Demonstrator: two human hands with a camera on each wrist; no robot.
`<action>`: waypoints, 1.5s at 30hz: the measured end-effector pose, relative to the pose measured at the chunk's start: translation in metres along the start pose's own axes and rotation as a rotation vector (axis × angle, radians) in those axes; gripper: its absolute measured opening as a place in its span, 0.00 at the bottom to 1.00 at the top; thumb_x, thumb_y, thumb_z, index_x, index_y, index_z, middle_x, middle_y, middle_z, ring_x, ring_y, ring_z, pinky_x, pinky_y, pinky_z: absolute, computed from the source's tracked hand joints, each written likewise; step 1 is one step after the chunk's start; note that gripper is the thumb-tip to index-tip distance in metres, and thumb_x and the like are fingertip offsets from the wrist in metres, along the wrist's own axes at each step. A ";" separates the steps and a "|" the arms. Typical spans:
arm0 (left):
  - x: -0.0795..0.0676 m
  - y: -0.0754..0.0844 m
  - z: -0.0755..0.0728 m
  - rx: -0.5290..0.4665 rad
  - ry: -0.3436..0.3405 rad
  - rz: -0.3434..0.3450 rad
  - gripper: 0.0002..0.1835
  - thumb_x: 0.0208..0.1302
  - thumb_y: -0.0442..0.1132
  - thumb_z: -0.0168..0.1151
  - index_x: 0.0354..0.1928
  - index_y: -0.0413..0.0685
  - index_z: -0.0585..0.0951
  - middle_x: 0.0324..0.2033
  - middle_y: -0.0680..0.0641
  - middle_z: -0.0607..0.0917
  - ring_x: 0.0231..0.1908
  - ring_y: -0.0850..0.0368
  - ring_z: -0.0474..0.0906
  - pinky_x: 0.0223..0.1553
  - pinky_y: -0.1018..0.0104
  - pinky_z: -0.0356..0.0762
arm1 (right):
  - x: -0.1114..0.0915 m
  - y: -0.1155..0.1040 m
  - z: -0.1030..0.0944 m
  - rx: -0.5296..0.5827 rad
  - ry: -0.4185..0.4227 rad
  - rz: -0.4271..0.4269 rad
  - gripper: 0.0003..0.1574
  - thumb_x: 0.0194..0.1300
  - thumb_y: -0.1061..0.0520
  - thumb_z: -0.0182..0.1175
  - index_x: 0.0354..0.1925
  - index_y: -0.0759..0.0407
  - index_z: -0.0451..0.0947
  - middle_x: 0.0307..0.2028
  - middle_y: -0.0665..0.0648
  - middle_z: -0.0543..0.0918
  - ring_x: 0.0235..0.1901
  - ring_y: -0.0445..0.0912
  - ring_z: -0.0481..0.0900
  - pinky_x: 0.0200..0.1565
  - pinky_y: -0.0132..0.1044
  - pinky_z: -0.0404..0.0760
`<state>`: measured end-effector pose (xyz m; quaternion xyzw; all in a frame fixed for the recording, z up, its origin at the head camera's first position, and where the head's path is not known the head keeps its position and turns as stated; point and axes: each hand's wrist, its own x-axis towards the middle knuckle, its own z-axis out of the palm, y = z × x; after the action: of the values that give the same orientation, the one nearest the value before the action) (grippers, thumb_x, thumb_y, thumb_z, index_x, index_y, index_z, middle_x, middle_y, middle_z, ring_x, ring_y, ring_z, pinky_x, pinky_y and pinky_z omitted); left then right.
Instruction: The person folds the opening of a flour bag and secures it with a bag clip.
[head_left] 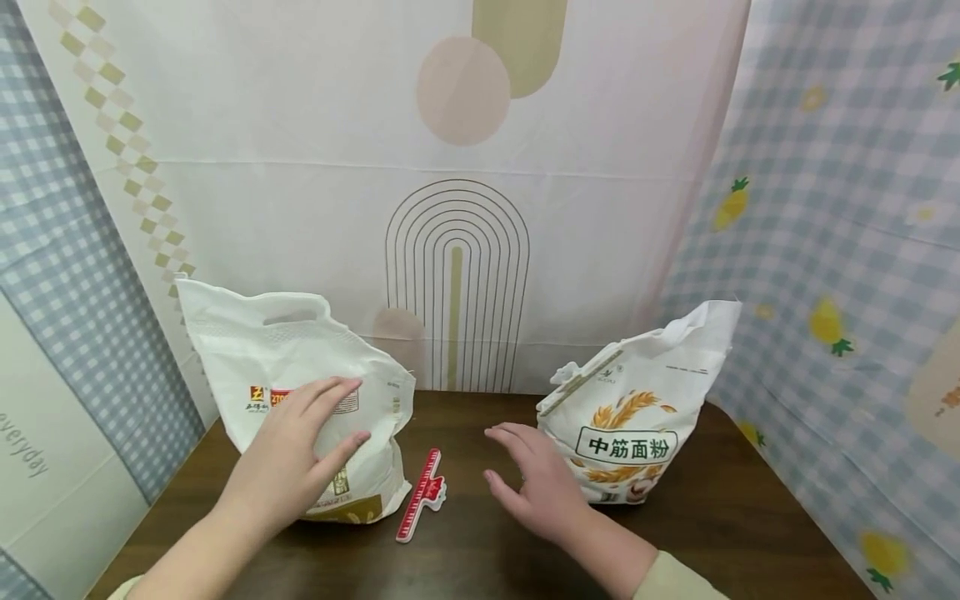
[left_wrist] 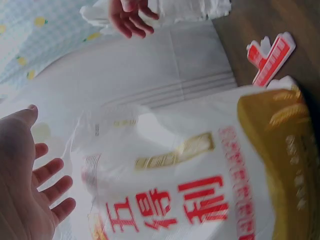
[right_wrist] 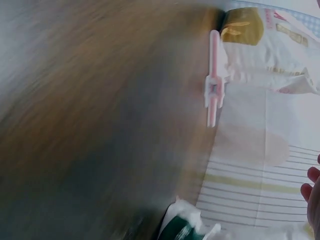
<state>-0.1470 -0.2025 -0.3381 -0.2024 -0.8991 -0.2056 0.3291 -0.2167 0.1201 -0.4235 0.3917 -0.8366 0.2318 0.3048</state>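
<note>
Patterned cloth (head_left: 615, 208) backs your dark table (head_left: 480, 558). Your left hand (head_left: 296, 450) and right hand (head_left: 547, 483) look loose-fingered, holding nothing. White left bag (head_left: 300, 354) stands by your left; probably heavy, saggy, so I'd grab its handle (head_left: 300, 302) and support underneath.

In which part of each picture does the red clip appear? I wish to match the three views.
Head: the clip lies below centre, just right of the gold-based bag.
Left wrist: upper right, the clip sits above the bag's gold end.
Right wrist: upper half, right of centre, the clip looks paler, pinkish.
Shared landmark: the gold-based bag, close to the clip in every view.
</note>
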 end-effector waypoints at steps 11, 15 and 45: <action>0.017 -0.015 -0.016 0.009 0.052 -0.027 0.29 0.63 0.46 0.69 0.64 0.47 0.75 0.59 0.44 0.76 0.62 0.41 0.67 0.61 0.38 0.61 | 0.029 -0.021 0.010 0.073 -0.007 0.095 0.30 0.61 0.47 0.65 0.60 0.55 0.76 0.56 0.52 0.79 0.58 0.46 0.75 0.60 0.45 0.74; 0.022 -0.018 -0.018 0.025 0.084 -0.017 0.30 0.61 0.44 0.70 0.64 0.47 0.75 0.59 0.42 0.75 0.61 0.39 0.68 0.61 0.38 0.61 | 0.038 -0.024 0.015 0.098 0.003 0.100 0.30 0.62 0.48 0.65 0.60 0.56 0.76 0.56 0.53 0.79 0.58 0.47 0.75 0.60 0.44 0.73; 0.079 -0.055 -0.050 0.168 0.168 -0.039 0.25 0.65 0.41 0.65 0.63 0.44 0.76 0.58 0.38 0.75 0.61 0.35 0.63 0.57 0.33 0.58 | 0.101 -0.054 0.038 0.336 -0.102 0.290 0.25 0.69 0.46 0.60 0.60 0.54 0.74 0.53 0.52 0.79 0.55 0.46 0.75 0.58 0.43 0.75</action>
<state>-0.2041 -0.2557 -0.2626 -0.1387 -0.8863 -0.1520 0.4149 -0.2376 0.0124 -0.3726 0.3238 -0.8481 0.3893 0.1557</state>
